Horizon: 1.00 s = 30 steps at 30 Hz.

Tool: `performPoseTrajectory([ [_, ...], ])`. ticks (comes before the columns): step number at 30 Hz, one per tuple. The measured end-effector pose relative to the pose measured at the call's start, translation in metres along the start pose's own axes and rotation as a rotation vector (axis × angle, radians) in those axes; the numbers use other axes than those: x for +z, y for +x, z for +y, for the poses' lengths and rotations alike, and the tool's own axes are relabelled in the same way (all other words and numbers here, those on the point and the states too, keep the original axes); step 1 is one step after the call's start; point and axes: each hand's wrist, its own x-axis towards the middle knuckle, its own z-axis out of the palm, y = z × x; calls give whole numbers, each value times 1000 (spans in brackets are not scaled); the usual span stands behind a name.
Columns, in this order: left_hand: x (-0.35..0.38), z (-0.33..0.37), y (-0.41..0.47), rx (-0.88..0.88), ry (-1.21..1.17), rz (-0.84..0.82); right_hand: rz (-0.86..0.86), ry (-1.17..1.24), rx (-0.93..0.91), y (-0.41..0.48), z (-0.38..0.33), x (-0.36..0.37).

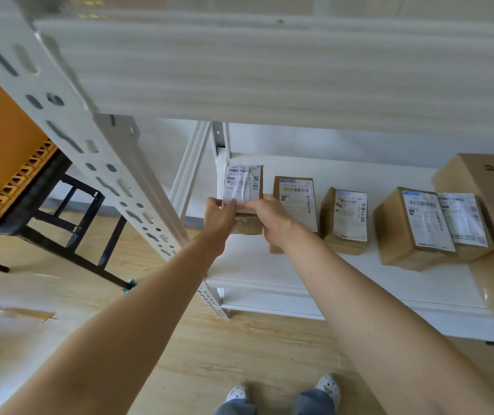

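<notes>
While outstretched, both hands [218, 214] grip parcel [244, 187].

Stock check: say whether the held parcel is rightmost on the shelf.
No, left hand and right hand hold the parcel leftmost on the shelf.

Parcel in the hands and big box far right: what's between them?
Four smaller boxes line the white shelf between parcel and big box, in the head view.

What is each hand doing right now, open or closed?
Left hand: closed, fingers gripping the labelled parcel at its left side.
Right hand: closed, gripping the same parcel's right side.
</notes>
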Motion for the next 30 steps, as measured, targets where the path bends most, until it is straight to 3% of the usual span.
performPoseTrajectory([
  [6, 6, 9, -36, 106, -35, -32, 20, 91, -108, -51, -7, -33],
  [12, 4, 0, -69, 258, -49, -225, 83, 151, -229, -86, -1, -52],
  [20, -7, -12, -82, 174, -142, -304, 160, 226, -201, -107, 17, -54],
  [26, -19, -14, -87, 135, -116, -311, 185, 149, -138, -118, 22, -48],
  [30, -26, -13, -90, 122, -167, -360, 97, 166, -51, -124, 22, -56],
])
